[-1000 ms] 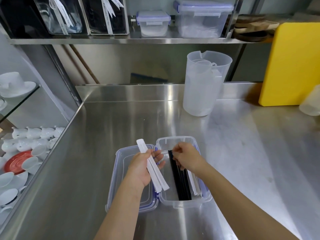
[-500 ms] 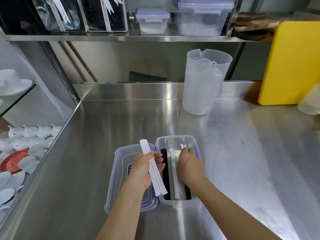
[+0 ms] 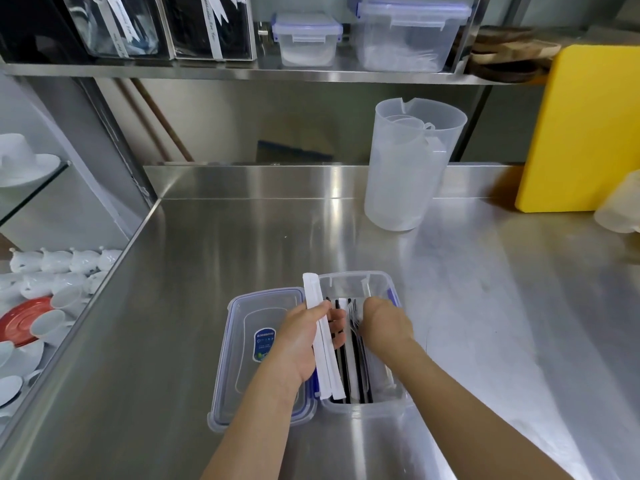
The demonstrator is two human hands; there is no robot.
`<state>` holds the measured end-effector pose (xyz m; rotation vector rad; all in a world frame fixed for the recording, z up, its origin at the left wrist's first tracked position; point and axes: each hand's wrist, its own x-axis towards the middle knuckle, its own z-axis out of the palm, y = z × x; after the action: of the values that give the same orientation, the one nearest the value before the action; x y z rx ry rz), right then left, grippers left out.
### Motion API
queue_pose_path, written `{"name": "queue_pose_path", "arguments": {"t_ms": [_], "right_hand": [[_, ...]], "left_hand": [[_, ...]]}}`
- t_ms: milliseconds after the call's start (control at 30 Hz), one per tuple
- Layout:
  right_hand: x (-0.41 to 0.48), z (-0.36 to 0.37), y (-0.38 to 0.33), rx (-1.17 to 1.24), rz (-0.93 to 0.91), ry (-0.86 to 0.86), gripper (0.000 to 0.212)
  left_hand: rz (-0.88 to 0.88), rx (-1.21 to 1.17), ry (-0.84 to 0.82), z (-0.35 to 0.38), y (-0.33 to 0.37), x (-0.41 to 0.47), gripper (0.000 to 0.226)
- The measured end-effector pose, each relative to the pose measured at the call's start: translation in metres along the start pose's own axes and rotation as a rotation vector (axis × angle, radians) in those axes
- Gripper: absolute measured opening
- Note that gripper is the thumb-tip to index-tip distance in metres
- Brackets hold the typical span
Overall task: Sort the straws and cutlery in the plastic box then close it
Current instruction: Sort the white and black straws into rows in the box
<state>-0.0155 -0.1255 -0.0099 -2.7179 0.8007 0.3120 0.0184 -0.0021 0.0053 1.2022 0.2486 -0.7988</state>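
A clear plastic box [image 3: 379, 408] stands open near the counter's front edge. Its lid [image 3: 242, 358], with a blue sticker, lies flat just left of it. My left hand [image 3: 301, 341] is shut on a bundle of white paper-wrapped straws [image 3: 320, 341], held lengthwise over the box's left rim. My right hand [image 3: 386, 323] reaches down into the box and grips clear plastic forks [image 3: 354, 315]. Black straws [image 3: 344, 368] and a white wrapped piece lie along the box floor.
A translucent jug [image 3: 408, 168] stands behind the box. A yellow cutting board [image 3: 588, 133] leans at the right, with a pale container [image 3: 620, 206] beside it. The shelf above holds lidded boxes [image 3: 306, 39]. White cups and a red saucer [image 3: 20, 323] sit left, below counter level.
My right hand moved inside the box from the white wrapped pieces to the clear forks and now grips them. My left hand kept the white straws, shifting only slightly.
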Motion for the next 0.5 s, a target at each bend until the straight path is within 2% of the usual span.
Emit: {"name": "queue_pose_path", "arguments": {"t_ms": [67, 133, 200, 267, 367, 433, 500], "right_hand": [[0.001, -0.01, 0.002, 0.144, 0.014, 0.019, 0.019], [0.003, -0.021, 0.006, 0.407, -0.015, 0.02, 0.01], [-0.003, -0.035, 0.006, 0.734, -0.042, -0.063, 0.022], [-0.012, -0.043, 0.005, 0.938, -0.07, -0.184, 0.026], [-0.021, -0.04, -0.001, 0.952, -0.121, -0.272, 0.015], [-0.022, -0.034, -0.002, 0.915, -0.163, -0.308, 0.017], [-0.023, -0.031, -0.002, 0.962, -0.219, -0.327, 0.01]], "left_hand": [[-0.015, -0.032, -0.035, 0.001, 0.0, 0.001, 0.011], [-0.015, -0.02, -0.074, 0.003, 0.001, 0.002, 0.014], [-0.02, 0.008, -0.107, 0.005, 0.002, 0.004, 0.019], [-0.051, -0.001, -0.146, 0.007, 0.001, 0.006, 0.024], [-0.126, -0.067, -0.224, 0.009, -0.002, 0.009, 0.036], [-0.118, -0.075, -0.222, 0.009, -0.004, 0.009, 0.032], [-0.086, -0.079, -0.207, 0.008, -0.003, 0.009, 0.026]]}}
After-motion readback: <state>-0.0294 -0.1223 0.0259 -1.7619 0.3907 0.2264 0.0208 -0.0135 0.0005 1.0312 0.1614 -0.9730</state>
